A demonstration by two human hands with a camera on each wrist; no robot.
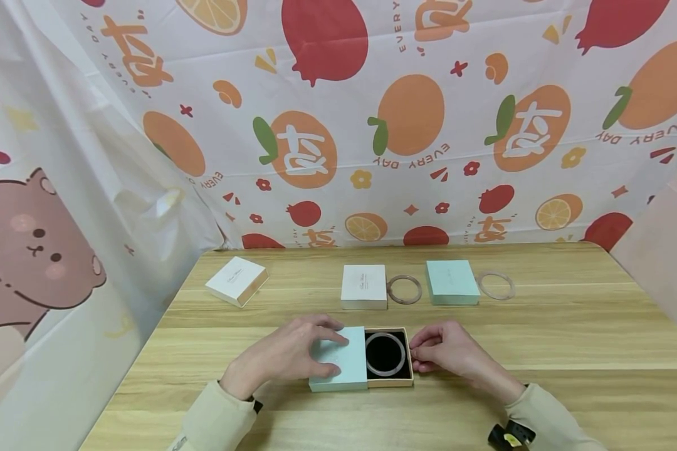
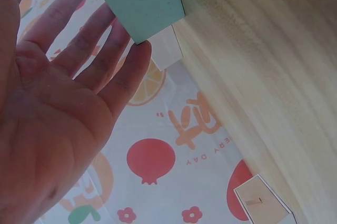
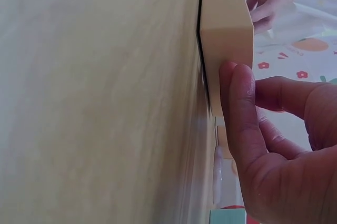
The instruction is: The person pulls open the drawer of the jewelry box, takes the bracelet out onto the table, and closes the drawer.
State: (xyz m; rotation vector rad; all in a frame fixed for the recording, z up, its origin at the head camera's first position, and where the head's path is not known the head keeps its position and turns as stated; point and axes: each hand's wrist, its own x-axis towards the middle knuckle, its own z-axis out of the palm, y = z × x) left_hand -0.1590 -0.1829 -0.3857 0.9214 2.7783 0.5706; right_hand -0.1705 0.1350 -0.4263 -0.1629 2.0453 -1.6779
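Left hand [image 1: 289,351] is lying spread on the near box [image 1: 352,357]; right hand [image 1: 444,351] is pinching its tray [image 1: 392,383] at right. The ring [image 1: 383,374] inside (I'm guessing stiff, breakable) is wanting holding by its rim.

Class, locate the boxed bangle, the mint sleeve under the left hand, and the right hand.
Bangle [image 1: 385,374], head view: ring's near edge.
Mint sleeve [image 1: 354,359], head view: top face.
Right hand [image 1: 447,351], head view: back.

A mint-green box sleeve [image 1: 350,358] is laid flat on the wooden surface [image 1: 570,338]; its black-lined tan drawer [image 1: 392,383] is partly slid out rightward, a pale translucent bangle [image 1: 403,355] nested inside.
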